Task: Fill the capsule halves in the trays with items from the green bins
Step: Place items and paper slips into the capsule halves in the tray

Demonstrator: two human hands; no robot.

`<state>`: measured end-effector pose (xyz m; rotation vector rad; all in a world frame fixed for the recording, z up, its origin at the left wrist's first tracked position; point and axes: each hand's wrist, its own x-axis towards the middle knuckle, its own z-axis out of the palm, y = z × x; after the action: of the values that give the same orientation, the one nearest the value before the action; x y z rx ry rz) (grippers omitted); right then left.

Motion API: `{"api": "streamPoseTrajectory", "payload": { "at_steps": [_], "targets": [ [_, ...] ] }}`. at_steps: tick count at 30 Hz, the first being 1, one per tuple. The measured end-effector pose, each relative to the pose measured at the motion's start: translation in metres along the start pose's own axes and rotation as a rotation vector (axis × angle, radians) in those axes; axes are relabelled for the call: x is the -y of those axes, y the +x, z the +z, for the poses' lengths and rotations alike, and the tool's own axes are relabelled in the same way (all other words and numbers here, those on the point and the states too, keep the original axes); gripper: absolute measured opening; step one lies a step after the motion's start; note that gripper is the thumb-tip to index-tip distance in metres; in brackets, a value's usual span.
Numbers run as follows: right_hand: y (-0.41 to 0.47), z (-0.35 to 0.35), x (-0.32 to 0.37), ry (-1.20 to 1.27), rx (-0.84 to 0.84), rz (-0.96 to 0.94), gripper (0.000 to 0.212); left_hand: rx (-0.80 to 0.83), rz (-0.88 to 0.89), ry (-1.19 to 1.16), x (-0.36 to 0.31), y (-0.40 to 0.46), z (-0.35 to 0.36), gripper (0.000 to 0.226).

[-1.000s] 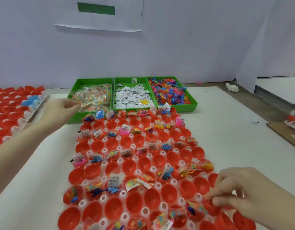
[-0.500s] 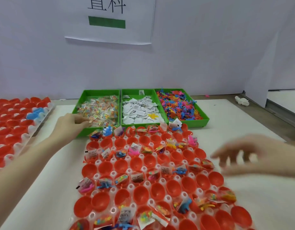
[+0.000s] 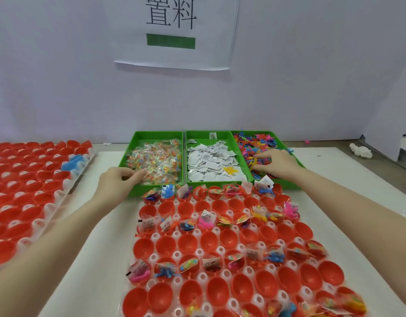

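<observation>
Capsule halves point(image 3: 220, 243): red, seated in a white tray point(image 3: 222, 274) on the table point(image 3: 101, 248), just before three green bins point(image 3: 151, 136); about half hold items, several rows empty. Second tray of red halves point(image 3: 26, 191) at left.
Left hand point(image 3: 116, 181): at the near edge of the left bin, fingers curled onto clear packets point(image 3: 156, 161); a second ago it hovered short of the bin.
Right hand point(image 3: 275, 164): now in the right bin, fingers spread over coloured toys point(image 3: 254, 140); grip cannot be told. A second ago it was at the tray's near corner; half a second ago, mid-air.
Judgement: restocking both hands; placing follows.
</observation>
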<state>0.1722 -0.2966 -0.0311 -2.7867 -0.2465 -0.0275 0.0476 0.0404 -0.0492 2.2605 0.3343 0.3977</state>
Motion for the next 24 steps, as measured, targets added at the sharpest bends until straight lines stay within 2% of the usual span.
{"api": "streamPoseTrajectory", "payload": {
  "at_steps": [3,6,7,10,14,18,21,24],
  "targets": [
    [0.001,0.005,0.005,-0.052,-0.113,-0.026,0.036,-0.074,-0.035,-0.066,-0.001,0.004,0.000,0.036],
    [-0.004,0.007,0.006,0.101,-0.199,-0.040,0.018,-0.152,-0.050,-0.075,-0.001,0.006,-0.003,0.035],
    [-0.004,0.007,0.005,0.160,-0.225,-0.028,0.018,-0.151,-0.029,-0.041,-0.001,0.006,-0.004,0.035],
    [-0.004,0.002,0.006,0.246,-0.252,0.082,0.036,-0.132,0.077,0.062,0.000,0.004,-0.001,0.036],
    [0.001,-0.001,0.010,0.379,-0.236,0.228,0.042,-0.160,0.108,0.058,0.004,0.001,0.004,0.035],
    [0.002,0.000,0.013,0.308,-0.188,0.210,0.046,-0.163,0.125,0.068,0.009,-0.001,0.004,0.035],
    [0.000,0.000,0.011,0.276,-0.145,0.174,0.045,-0.171,0.107,0.052,0.010,0.001,0.002,0.036],
    [-0.001,-0.003,0.008,0.371,-0.189,0.157,0.029,-0.173,0.091,0.049,0.010,0.003,0.003,0.037]
  ]
}}
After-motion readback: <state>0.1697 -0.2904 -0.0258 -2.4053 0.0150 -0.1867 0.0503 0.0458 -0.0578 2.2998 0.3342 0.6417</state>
